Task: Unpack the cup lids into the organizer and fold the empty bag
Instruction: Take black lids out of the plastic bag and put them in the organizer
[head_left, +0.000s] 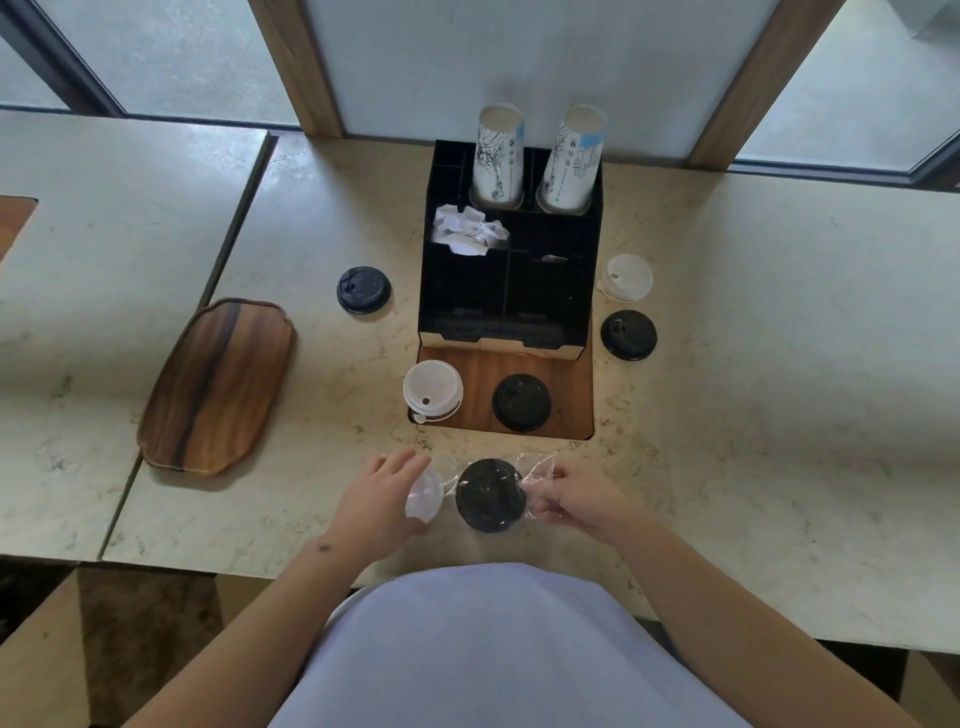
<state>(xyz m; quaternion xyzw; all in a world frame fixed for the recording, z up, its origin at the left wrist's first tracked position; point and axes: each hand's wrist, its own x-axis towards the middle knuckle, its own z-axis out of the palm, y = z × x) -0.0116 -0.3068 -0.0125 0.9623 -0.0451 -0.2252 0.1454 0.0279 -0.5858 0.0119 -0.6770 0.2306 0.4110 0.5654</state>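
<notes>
Left hand (382, 496): fingers extended, holding white lid (423, 499) at bag (535, 470) mouth. Right hand (582, 499): fingers pinching bag's far end. Black lid (491, 493) inside bag, between hands, near counter (753, 364) front edge. Organizer (511, 270) behind; five loose lids around it. Wooden tray (218, 387) left, at counter seam; right side open.
</notes>
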